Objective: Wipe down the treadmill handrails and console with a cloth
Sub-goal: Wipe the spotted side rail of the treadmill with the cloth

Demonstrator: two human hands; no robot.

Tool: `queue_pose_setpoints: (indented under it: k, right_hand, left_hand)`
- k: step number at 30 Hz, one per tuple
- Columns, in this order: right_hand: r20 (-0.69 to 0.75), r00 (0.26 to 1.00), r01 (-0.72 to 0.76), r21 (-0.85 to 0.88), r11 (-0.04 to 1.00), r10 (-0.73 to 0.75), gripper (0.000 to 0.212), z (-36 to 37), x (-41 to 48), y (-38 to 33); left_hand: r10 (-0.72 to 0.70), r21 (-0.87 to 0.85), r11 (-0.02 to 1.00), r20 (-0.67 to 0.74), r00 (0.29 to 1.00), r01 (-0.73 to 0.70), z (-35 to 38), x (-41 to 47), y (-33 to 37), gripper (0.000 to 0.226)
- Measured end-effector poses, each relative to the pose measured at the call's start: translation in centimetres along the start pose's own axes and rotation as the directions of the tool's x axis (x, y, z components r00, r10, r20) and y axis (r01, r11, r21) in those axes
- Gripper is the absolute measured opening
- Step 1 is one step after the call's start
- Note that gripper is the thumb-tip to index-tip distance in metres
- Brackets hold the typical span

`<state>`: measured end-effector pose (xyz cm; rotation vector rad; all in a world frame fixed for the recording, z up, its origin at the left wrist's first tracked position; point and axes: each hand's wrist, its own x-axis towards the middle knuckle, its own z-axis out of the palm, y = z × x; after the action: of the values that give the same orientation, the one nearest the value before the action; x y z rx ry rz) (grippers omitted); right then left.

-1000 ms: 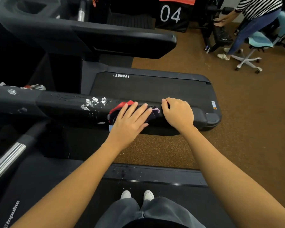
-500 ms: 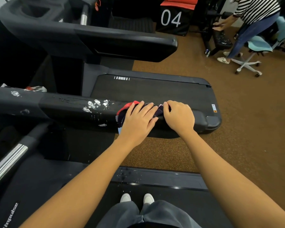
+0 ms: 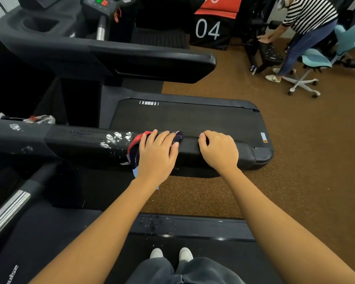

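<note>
In the middle of the frame a black handrail runs from the left edge toward the centre right, ending in a rounded tip. The left hand lies palm down on a red and dark navy cloth, its 4 fingers stretched almost straight and close together, pressing the cloth flat against the top of the rail rather than clutching it. The cloth bunches out from under the hand on its left side, and a pale blue corner hangs below the wrist.

Just left of the cloth, white foam splotches sit on the rail's top, with thin drips running down its near face.

The right hand rests on the same rail, near the tip and apart from the cloth. Its fingers are curled over the rail's far edge, gripping it; the thumb is hidden, so how far the grip wraps around is unclear.

Beyond the rail lies the belt of a neighbouring treadmill. In the upper left a console shows a green and a red button. At the top centre stands a black box marked 04. In the upper right a person in a striped top bends beside a teal office chair on the brown floor. At the bottom centre, 2 white shoes stand on the treadmill deck.
</note>
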<state>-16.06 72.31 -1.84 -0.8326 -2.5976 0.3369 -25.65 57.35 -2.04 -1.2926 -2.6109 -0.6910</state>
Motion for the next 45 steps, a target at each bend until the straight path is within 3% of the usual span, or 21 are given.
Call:
queue_pose_setpoints:
  k: [6, 10, 12, 17, 24, 25, 27, 29, 30, 32, 34, 37, 39, 42, 45]
  right_hand:
    - [0.007, 1.000, 0.017, -0.031, 0.999, -0.016, 0.032, 0.1, 0.1, 0.2]
    - [0.018, 1.000, 0.024, -0.024, 0.999, -0.024, 0.033, 0.0, 0.1, 0.3]
    - [0.019, 1.000, 0.025, -0.003, 1.000, -0.025, 0.032, -0.1, 0.1, 0.4]
    - [-0.014, 1.000, 0.028, 0.004, 1.000, -0.028, 0.032, 0.2, 0.1, 0.4]
    - [-0.004, 1.000, 0.017, 0.015, 1.000, -0.017, 0.031, 0.1, 0.1, 0.3]
    - [-0.001, 1.000, 0.013, 0.016, 1.000, -0.013, 0.031, 0.1, 0.1, 0.3]
    - [0.003, 1.000, 0.011, 0.012, 1.000, -0.011, 0.033, 0.2, 0.1, 0.3]
    - [-0.005, 1.000, 0.013, 0.001, 1.000, -0.013, 0.034, 0.2, 0.1, 0.3]
    - [-0.011, 1.000, 0.013, -0.002, 1.000, -0.013, 0.034, 0.3, 0.1, 0.3]
    - [-0.020, 1.000, 0.012, -0.006, 1.000, -0.013, 0.034, 0.4, 0.1, 0.2]
    - [-0.023, 1.000, 0.009, -0.011, 1.000, -0.009, 0.034, 0.4, 0.1, 0.2]
    - [-0.025, 1.000, 0.015, -0.027, 1.000, -0.016, 0.036, 0.4, 0.2, 0.3]
    - [-0.023, 0.999, 0.022, -0.022, 1.000, -0.023, 0.036, 0.4, 0.2, 0.4]
    - [-0.025, 0.999, 0.032, -0.019, 0.999, -0.032, 0.035, 0.4, 0.1, 0.4]
    - [-0.020, 0.999, 0.037, -0.007, 0.999, -0.037, 0.034, 0.3, 0.1, 0.5]
  left_hand:
    - [0.056, -0.037, 0.998, 0.215, 0.975, -0.050, 0.1, 3.2, 1.6, 0.037]
    - [-0.030, 0.034, 0.999, 0.349, 0.937, 0.020, -0.9, 5.0, 0.7, 0.040]
    - [-0.074, 0.073, 0.996, 0.312, 0.947, 0.054, -0.9, 4.9, 0.3, 0.042]
    - [0.017, 0.054, 0.998, -0.051, 0.999, -0.014, 0.8, 1.3, 0.5, 0.044]
    - [0.296, 0.132, 0.950, -0.105, 0.949, -0.282, 2.1, -1.6, -1.3, 0.044]
    - [0.260, 0.076, 0.965, -0.150, 0.954, -0.251, 1.9, -1.6, -1.4, 0.042]
    - [0.022, -0.168, 0.983, -0.265, 0.964, -0.069, 1.0, -1.8, -1.5, 0.040]
    - [-0.267, -0.452, 0.887, -0.337, 0.903, 0.093, 0.1, -2.6, -1.9, 0.040]
    - [-0.333, -0.512, 0.851, -0.361, 0.871, 0.113, -0.1, -3.2, -2.1, 0.041]
    - [-0.235, -0.410, 0.910, -0.400, 0.886, 0.057, -0.1, -4.5, -1.9, 0.043]
    - [0.076, -0.130, 0.983, -0.361, 0.930, -0.131, 1.0, -5.3, -1.3, 0.042]
    - [0.493, 0.218, 0.859, -0.111, 0.863, -0.463, 4.9, -5.7, -0.9, 0.049]
    - [0.578, 0.370, 0.751, 0.034, 0.815, -0.547, 6.5, -5.7, -1.7, 0.066]
    - [0.588, 0.556, 0.606, 0.168, 0.791, -0.569, 6.6, -5.0, -3.7, 0.101]
    - [0.641, 0.640, 0.489, 0.197, 0.742, -0.593, 6.2, -4.4, -4.4, 0.103]
